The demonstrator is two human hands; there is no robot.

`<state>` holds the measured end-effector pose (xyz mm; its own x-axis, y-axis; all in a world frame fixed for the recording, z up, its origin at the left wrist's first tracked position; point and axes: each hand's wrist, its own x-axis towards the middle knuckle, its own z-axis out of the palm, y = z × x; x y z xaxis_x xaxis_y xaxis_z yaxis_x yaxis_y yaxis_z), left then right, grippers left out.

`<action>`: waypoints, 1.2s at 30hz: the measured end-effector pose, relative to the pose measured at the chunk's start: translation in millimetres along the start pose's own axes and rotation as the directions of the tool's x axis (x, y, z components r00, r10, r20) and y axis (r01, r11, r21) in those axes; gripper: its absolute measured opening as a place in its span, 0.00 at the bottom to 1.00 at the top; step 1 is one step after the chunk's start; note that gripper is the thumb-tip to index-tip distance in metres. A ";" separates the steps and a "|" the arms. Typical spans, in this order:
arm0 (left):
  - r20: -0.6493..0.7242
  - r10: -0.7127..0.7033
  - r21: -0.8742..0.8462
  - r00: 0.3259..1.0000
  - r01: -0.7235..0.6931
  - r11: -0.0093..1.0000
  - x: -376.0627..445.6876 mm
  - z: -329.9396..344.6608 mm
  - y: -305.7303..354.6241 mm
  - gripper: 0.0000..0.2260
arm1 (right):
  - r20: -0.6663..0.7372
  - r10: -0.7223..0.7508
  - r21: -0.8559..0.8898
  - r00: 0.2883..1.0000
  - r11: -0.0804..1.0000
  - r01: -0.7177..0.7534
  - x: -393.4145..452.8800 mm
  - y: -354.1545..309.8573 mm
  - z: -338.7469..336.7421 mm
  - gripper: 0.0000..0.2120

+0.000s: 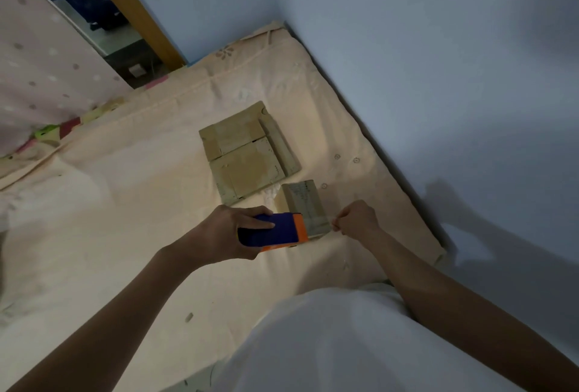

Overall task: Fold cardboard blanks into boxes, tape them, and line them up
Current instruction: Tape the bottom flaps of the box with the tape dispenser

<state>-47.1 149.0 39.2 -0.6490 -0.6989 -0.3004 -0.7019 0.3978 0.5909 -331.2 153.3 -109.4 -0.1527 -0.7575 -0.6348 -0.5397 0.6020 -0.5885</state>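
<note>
the small cardboard box point(305, 206) stands on the bed point(141, 219) just in front of the person, near the wall-side edge of the mattress. it looks light and fairly stiff, but hollow, so a hard squeeze would likely dent its walls; it is best held by the corners or flat across two opposite faces. on soft bedding it could tip or slide under a sideways pull, so it probably needs steadying while tape goes on.

the left hand point(232, 231) grips a blue and orange tape dispenser point(275, 231), fingers wrapped over its top, its orange end against the box's near side. the right hand point(354, 217) is at the box's right edge with fingers curled tight, seemingly pinching the end of the tape, though the strip itself is too thin to make out.

just beyond the box lies a group of flat cardboard blanks point(247, 153), apparently not yet folded.
</note>
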 end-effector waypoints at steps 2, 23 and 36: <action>0.002 -0.009 0.014 1.000 0.009 1.000 0.0 1.8 -1.6 0.23 | 0.003 0.001 -0.015 1.000 1.000 -0.001 -1.6 -0.6 0.0 0.07; 0.098 -0.218 0.087 0.971 0.209 0.974 -18.3 10.9 -44.8 0.25 | 0.070 -0.030 -0.037 0.997 0.999 0.033 -11.7 -16.4 17.0 0.06; 0.052 -0.253 -0.039 0.966 0.255 0.966 -41.1 29.2 -73.6 0.25 | 0.046 -0.072 -0.073 0.996 0.995 0.075 -17.8 -24.1 31.8 0.06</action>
<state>22.7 165.8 -13.9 -0.4645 -0.7451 -0.4787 -0.8323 0.1827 0.5233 -289.2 160.3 -99.9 -0.0755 -0.7862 -0.6133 -0.6085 0.5236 -0.5962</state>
